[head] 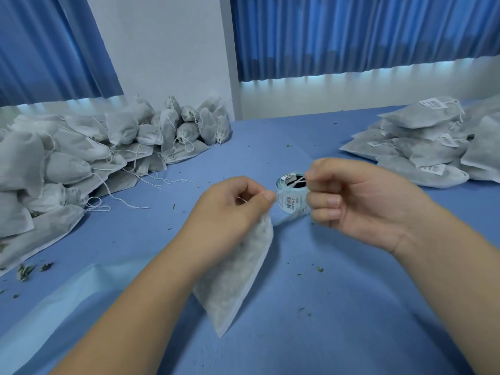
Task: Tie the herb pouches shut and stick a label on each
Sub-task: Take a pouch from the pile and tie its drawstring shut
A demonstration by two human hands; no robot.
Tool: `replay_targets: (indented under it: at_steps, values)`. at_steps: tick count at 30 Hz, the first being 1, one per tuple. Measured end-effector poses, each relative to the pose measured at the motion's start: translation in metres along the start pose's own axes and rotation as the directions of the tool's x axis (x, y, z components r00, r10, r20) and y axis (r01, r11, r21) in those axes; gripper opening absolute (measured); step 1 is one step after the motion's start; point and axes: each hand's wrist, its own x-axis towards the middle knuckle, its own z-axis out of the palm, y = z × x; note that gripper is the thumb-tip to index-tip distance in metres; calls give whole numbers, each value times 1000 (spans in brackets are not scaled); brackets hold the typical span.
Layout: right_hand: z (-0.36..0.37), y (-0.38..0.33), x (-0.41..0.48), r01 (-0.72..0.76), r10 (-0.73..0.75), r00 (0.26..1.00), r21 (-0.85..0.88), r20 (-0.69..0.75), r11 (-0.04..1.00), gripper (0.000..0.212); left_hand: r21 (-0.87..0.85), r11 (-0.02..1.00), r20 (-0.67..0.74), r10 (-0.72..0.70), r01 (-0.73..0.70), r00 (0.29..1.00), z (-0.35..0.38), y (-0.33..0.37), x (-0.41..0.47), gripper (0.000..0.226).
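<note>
Blue-clothed table (324,307): your left hand (230,209) and right hand (359,198) pinch the thin white drawstring (299,181) of a white fabric herb pouch (235,272), likely light and limp; grip its neck.

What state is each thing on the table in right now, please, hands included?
held pouch, hanging from the left hand, no label showing
drawstring, stretched between both hands
left hand, gripping the held pouch's top
right hand, pinching the drawstring
label roll, standing on end, partly unwound
left pile, unlabelled, strings loose
right stack, labelled, lying flat
</note>
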Motion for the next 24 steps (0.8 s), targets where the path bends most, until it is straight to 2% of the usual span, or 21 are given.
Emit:
replay_targets:
  at_steps: [3, 7, 10, 14, 17, 19, 21, 22, 24]
  values:
    - [-9, -1, 6, 96, -95, 980, -4, -176, 995, 45, -99, 995, 249, 5, 21, 969, 2, 0, -2, 4]
    - [-19, -2, 9, 174, -189, 933, -78, -306, 982, 37, 20, 994, 488, -101, 105, 867, 1, -1, -6, 26]
    - [-24, -5, 8, 213, -263, 898, -174, -352, 961, 26, 93, 976, 554, -216, 199, 804, -2, -3, -5, 51]
    - [-23, -8, 5, 326, -397, 837, -239, -377, 915, 24, -29, 961, 528, -219, 275, 821, -1, -6, -4, 42]
    - [-16, -8, -1, 437, -566, 766, -398, -305, 807, 23, -121, 955, 386, -207, 272, 899, 3, -6, -3, 33]
    - [-9, -5, -4, 489, -639, 744, -494, -194, 719, 22, -148, 956, 225, -217, 253, 950, 7, -5, -1, 34]
    - [0, 3, -4, 510, -661, 748, -587, -59, 629, 21, -140, 963, 94, -219, 230, 971, 9, -4, 0, 41]
    - [4, 8, -4, 516, -661, 750, -648, 24, 561, 21, -140, 966, 50, -213, 218, 976, 10, -3, 0, 39]
    - [7, 17, -3, 516, -639, 739, -788, 212, 335, 19, -152, 967, -10, -207, 203, 978, 11, -1, 0, 35]
